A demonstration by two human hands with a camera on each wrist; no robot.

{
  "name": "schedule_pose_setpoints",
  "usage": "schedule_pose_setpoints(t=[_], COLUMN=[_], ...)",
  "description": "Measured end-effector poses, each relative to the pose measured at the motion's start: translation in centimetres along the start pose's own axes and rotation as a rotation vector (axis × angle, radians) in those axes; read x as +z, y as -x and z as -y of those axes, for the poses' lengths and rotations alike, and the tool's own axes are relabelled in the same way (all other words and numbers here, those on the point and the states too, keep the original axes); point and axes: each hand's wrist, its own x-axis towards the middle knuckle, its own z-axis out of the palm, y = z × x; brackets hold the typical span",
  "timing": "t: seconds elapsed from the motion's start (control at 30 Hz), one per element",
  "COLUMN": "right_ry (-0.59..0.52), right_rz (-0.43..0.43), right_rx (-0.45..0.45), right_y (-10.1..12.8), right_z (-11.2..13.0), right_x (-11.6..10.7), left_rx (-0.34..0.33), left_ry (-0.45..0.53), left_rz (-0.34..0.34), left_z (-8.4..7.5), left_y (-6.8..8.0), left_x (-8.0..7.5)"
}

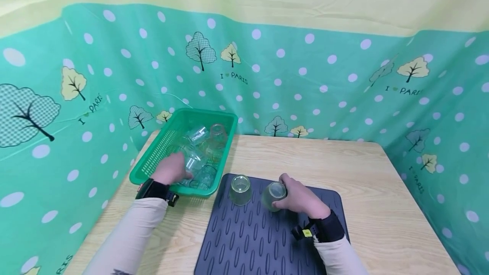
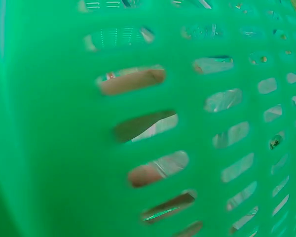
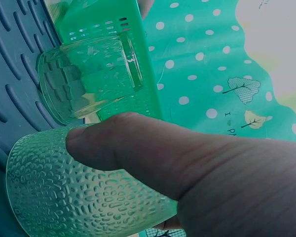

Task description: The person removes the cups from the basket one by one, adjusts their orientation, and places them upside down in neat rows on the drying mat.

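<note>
- Pale sleeves (image 1: 127,234) are worn, a dark print (image 1: 121,272) on the left.
- Paired black wristbands (image 1: 329,227) are worn.
- A yellow label (image 1: 307,233) is seen beside the right wrist camera (image 1: 297,232).

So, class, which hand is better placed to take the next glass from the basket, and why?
Probably the left hand: it is inside the green basket, among the glasses, while the right hand grips a textured glass at the dark mat.
</note>
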Motion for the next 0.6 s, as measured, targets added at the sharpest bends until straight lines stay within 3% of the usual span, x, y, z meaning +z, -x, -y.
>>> schedule_pose_setpoints(t=[0.6], right_ry=[0.003], right_rz=[0.0], right_rx=[-0.028], right_y=[0.1], right_z=[-0.23], right_x=[0.01], left_rx=[0.014], left_ry=[0.0], left_rz=[0.032], left_z=[0.52], left_y=[-0.2], left_x=[-0.06])
